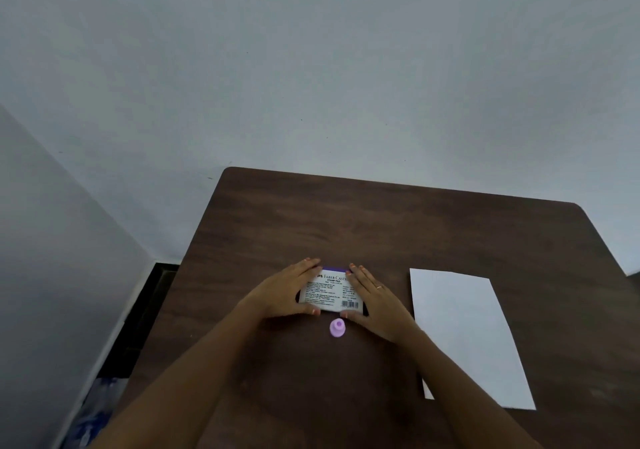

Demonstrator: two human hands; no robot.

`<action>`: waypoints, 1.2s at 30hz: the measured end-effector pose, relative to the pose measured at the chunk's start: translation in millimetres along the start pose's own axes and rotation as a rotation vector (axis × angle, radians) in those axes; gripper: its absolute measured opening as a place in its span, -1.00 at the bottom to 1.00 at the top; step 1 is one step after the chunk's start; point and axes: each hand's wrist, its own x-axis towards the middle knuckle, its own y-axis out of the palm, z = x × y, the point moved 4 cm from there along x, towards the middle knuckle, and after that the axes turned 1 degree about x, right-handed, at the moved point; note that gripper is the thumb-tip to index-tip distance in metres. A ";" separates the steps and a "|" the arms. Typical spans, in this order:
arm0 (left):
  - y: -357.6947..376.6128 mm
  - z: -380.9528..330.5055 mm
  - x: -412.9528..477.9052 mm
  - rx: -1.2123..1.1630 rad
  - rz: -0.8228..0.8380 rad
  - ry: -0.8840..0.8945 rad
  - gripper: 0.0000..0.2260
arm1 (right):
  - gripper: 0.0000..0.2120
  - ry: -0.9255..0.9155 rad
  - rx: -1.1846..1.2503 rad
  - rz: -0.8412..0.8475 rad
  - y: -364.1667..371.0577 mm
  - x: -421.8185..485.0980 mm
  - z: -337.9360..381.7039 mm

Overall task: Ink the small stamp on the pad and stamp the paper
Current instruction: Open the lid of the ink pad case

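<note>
A closed stamp pad (pixel 329 291) with a white printed label lies flat on the dark wooden table (pixel 381 223). My left hand (pixel 284 293) grips its left end, fingers over the far edge and thumb at the near edge. My right hand (pixel 374 296) holds its right end the same way. A small lilac stamp (pixel 337 328) stands on the table just in front of the pad, between my wrists, untouched. A white sheet of paper (pixel 467 338) lies to the right of my right hand.
Pale walls stand behind and to the left of the table. Its left edge drops to a dark floor gap (pixel 145 310), with a crumpled plastic bag (pixel 100 410) at the lower left.
</note>
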 end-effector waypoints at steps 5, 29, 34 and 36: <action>5.8 8.6 -1.9 -0.093 0.004 -0.013 -0.19 | -0.20 -0.034 0.086 0.028 -11.7 2.7 -3.8; 14.9 22.9 9.4 -0.320 -0.131 -0.090 -0.04 | -0.77 0.439 0.695 -0.511 -47.9 83.0 -28.2; 18.1 25.8 11.5 -0.248 -0.067 -0.055 -0.09 | -0.79 0.449 0.477 -0.579 -42.4 85.5 -31.2; 18.7 25.7 11.5 -0.264 -0.058 -0.065 -0.08 | -0.77 0.425 0.348 -0.526 -41.0 85.9 -32.3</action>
